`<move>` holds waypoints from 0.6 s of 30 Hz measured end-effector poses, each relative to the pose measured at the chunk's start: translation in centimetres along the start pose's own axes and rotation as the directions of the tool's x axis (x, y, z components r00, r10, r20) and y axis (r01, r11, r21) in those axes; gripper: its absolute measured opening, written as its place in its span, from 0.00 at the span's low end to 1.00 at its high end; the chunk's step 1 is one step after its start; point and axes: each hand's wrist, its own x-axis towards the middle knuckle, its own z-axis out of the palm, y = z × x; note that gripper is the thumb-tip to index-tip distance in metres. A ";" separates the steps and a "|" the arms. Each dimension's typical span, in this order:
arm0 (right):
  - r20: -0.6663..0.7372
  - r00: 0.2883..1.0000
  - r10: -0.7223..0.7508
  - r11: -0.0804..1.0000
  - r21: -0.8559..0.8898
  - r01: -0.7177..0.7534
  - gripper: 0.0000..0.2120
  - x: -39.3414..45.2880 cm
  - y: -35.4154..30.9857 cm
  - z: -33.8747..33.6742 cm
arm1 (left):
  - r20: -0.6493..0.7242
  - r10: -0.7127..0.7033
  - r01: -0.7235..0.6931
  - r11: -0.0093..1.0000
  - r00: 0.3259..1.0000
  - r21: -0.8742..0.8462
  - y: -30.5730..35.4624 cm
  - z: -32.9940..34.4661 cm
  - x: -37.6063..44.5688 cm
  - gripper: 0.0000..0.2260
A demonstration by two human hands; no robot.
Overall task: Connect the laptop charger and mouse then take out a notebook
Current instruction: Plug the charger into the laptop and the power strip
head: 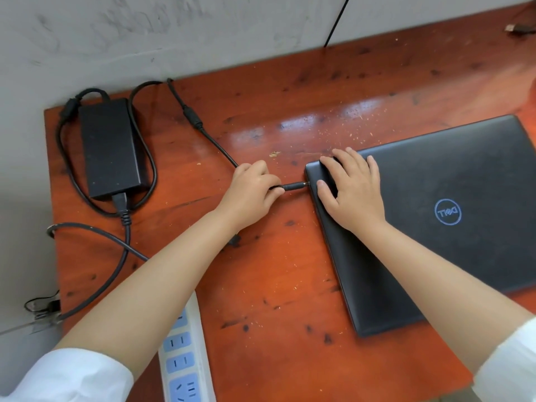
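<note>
A closed black laptop [452, 216] lies on the right of the red-brown wooden desk [275, 285]. My right hand [352, 190] rests flat on its near-left corner, fingers spread. My left hand [252, 192] pinches the charger plug [294, 186], whose tip meets the laptop's left edge. The plug's black cable [211, 137] runs back to the charger brick [108, 146] at the desk's far left. No mouse or notebook is in view.
A white power strip [185, 361] with blue sockets lies at the front left, partly under my left forearm. The charger's mains cable [116, 268] loops off the desk's left edge. A USB plug [514, 29] lies at the far right corner. A grey wall stands behind.
</note>
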 end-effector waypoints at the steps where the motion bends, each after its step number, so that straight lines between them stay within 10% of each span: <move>1: 0.003 1.000 0.005 1.000 0.000 -0.005 0.23 0.0 0.0 0.0 | 0.003 -0.002 0.002 1.000 1.000 -0.003 0.0 0.0 0.1 0.11; 18: -0.029 0.999 -0.019 1.000 -0.004 0.019 0.21 0.0 0.2 0.1 | 0.198 0.046 -0.101 0.955 0.979 0.277 0.8 -0.4 1.7 0.14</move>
